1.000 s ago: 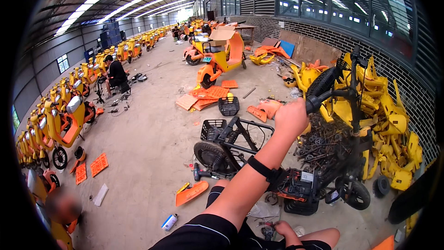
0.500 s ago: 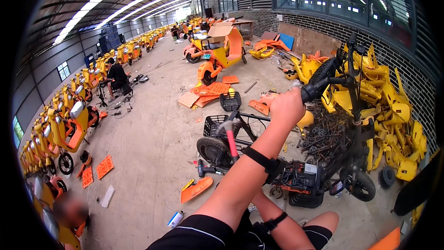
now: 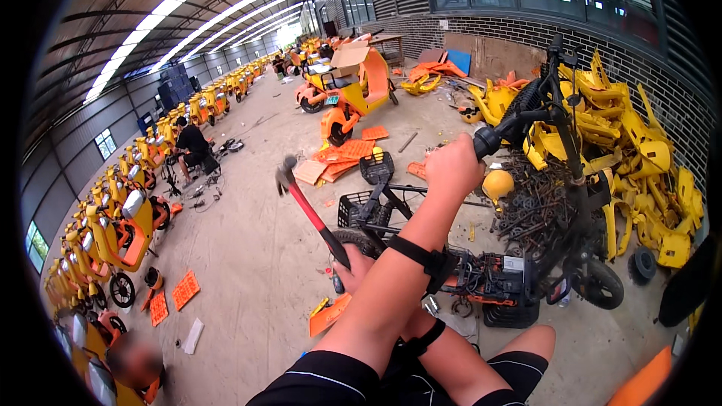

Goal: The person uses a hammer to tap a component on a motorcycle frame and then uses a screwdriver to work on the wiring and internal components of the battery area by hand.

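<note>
My left hand (image 3: 453, 167) is closed on the black handlebar grip (image 3: 487, 143) of a partly stripped black scooter frame (image 3: 391, 207) on the right. Beneath my left forearm, my right hand (image 3: 351, 267) is wrapped around the red-and-black handle of a hammer (image 3: 316, 218), whose metal head is raised to the left of the frame. An exposed battery and wiring compartment (image 3: 489, 278) sits low on the frame, partly hidden by my left arm, with a front wheel (image 3: 602, 286) to its right.
Yellow body panels (image 3: 647, 150) and dark metal parts (image 3: 519, 210) are piled by the brick wall. Orange panels (image 3: 340, 155) lie ahead near an orange-and-yellow scooter (image 3: 361, 94). Rows of scooters (image 3: 124, 229) line the left, where another person (image 3: 192, 146) sits among loose parts.
My right hand has come up from low beside my knee, bringing the hammer into view and raising it leftward past my left forearm. My left hand stays on the grip.
</note>
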`<state>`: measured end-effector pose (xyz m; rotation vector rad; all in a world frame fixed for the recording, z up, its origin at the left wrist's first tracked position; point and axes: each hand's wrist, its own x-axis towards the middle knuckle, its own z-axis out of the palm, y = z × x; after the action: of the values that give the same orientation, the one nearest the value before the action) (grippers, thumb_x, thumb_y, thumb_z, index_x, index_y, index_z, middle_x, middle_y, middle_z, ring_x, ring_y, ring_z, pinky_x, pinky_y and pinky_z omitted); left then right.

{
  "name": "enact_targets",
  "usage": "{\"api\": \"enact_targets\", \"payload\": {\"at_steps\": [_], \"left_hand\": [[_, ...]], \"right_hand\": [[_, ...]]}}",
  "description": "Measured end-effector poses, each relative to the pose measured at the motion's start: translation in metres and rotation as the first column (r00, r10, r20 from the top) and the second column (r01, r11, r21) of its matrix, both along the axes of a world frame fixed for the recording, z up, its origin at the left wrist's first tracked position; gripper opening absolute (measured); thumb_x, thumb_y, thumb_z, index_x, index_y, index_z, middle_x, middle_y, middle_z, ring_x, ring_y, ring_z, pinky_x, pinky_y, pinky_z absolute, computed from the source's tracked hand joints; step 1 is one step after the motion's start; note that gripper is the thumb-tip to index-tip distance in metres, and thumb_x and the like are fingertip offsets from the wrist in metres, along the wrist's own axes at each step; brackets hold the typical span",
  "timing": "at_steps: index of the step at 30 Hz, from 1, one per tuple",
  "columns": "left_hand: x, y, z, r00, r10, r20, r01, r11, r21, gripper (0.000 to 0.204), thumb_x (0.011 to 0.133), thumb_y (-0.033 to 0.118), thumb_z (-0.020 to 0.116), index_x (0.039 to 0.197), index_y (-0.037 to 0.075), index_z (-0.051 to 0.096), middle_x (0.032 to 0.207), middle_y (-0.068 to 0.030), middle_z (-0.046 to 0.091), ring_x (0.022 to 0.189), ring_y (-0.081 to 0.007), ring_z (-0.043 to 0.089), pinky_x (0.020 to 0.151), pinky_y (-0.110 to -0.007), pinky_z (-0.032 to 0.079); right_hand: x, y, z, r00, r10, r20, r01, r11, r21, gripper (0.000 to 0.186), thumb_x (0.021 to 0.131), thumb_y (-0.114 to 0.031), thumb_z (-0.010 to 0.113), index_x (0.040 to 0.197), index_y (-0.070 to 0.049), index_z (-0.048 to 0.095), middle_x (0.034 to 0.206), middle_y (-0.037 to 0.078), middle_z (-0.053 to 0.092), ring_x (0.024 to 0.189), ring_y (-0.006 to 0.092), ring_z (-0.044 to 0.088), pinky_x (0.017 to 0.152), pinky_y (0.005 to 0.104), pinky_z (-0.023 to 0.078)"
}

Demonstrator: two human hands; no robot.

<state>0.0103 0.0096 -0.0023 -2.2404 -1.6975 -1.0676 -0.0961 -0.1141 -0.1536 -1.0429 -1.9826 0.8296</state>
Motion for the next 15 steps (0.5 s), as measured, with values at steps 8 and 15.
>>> {"api": "enact_targets", "payload": {"at_steps": [8, 15], "left_hand": [[-0.013, -0.001, -0.009, 1.000, 0.016, -0.014, -0.016, 1.000, 0.000, 0.030, 0.074, 0.027, 0.074, 0.091, 0.005, 0.061, 0.079, -0.0161, 0.070, 0.072, -0.0363, 0.070, 0.066, -0.047, 0.056], [0.006, 0.001, -0.008, 0.995, -0.081, 0.055, 0.079, 0.996, 0.048, 0.031, 0.072, 0.025, 0.075, 0.091, 0.005, 0.061, 0.076, -0.0164, 0.070, 0.071, -0.0361, 0.070, 0.065, -0.047, 0.056]], "right_hand": [[0.145, 0.002, -0.096, 0.959, -0.208, 0.192, 0.244, 0.951, -0.188, 0.042, 0.087, -0.027, 0.063, 0.127, -0.012, 0.062, 0.109, 0.025, 0.067, 0.099, 0.0468, 0.064, 0.086, 0.0502, 0.052], [0.254, -0.070, -0.197, 0.887, -0.231, 0.400, 0.402, 0.813, -0.421, 0.044, 0.085, -0.033, 0.067, 0.119, -0.005, 0.062, 0.109, 0.028, 0.067, 0.105, 0.0451, 0.063, 0.089, 0.0495, 0.050]]}}
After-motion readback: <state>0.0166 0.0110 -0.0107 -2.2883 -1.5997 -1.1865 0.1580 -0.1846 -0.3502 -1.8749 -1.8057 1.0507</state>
